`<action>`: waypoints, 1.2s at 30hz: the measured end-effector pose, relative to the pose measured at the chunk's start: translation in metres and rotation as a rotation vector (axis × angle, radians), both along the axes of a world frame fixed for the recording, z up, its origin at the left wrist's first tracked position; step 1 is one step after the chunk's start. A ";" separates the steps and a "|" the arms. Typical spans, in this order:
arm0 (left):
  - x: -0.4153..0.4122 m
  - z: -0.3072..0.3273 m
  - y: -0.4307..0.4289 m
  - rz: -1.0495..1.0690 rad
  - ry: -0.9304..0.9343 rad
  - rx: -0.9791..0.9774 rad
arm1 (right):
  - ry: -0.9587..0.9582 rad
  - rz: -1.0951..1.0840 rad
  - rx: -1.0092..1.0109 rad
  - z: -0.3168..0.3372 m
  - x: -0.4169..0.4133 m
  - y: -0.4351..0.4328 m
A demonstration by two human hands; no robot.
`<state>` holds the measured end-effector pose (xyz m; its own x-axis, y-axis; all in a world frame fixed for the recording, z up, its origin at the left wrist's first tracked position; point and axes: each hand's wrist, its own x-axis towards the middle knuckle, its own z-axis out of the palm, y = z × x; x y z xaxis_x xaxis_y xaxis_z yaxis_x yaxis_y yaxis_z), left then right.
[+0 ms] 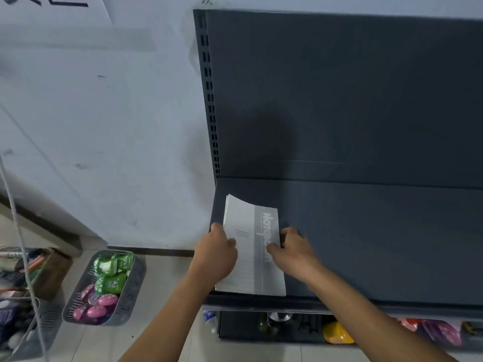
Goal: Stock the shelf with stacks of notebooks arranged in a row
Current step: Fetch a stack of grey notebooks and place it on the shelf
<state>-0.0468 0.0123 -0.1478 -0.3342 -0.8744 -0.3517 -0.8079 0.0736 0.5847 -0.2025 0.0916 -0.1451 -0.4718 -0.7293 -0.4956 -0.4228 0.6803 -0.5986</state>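
I have a stack of notebooks (252, 246) lying flat at the left end of the dark shelf (366, 231), its near edge almost flush with the shelf's front lip and its left edge close to the shelf's side. My left hand (218, 246) grips the stack's left edge, at about nine o'clock from its middle, thumb curled over the top cover and the other fingers hidden beside or under it. My right hand (292, 245) sits at three o'clock on the right edge, thumb lying on the grey title band and the fingers bent against the side; both hands are closed on the stack from opposite sides, not spread. The top cover lifts slightly at its far left corner, around eleven o'clock, so the books are not lying quite square. I judge this to be the seating of the first stack in the row: the shelf from here out toward three o'clock shows bare. The next move, as I read it, calls for squaring the edges, pressing that raised corner down, and letting go without dragging the top book askew, then fetching another stack to set just beside this one on its right. I cannot see any more notebooks from here; the grey basket (136, 280) on the floor at eight o'clock holds green and pink packets only.
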 end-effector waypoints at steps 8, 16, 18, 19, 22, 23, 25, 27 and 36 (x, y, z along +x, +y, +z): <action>-0.004 0.021 -0.012 0.028 0.172 -0.104 | 0.021 -0.065 -0.256 0.013 -0.002 0.002; -0.019 0.037 -0.005 -0.083 0.066 -0.318 | 0.164 -0.107 -0.330 0.031 -0.015 0.019; -0.027 0.038 -0.001 -0.117 0.072 -0.335 | 0.219 -0.107 -0.329 0.032 -0.020 0.028; -0.032 0.038 0.002 -0.138 0.077 -0.330 | 0.252 -0.105 -0.313 0.032 -0.023 0.033; -0.045 0.038 0.016 -0.200 0.094 -0.313 | 0.336 -0.114 -0.239 0.035 -0.031 0.053; -0.050 0.039 0.020 -0.223 0.097 -0.315 | 0.358 -0.119 -0.228 0.037 -0.035 0.059; -0.064 0.040 0.024 -0.268 0.124 -0.316 | 0.399 -0.136 -0.222 0.041 -0.043 0.069; -0.080 0.040 0.028 -0.311 0.153 -0.306 | 0.439 -0.163 -0.217 0.044 -0.053 0.082; -0.158 0.047 0.079 -0.516 0.170 -0.359 | 0.481 -0.361 -0.231 0.051 -0.107 0.150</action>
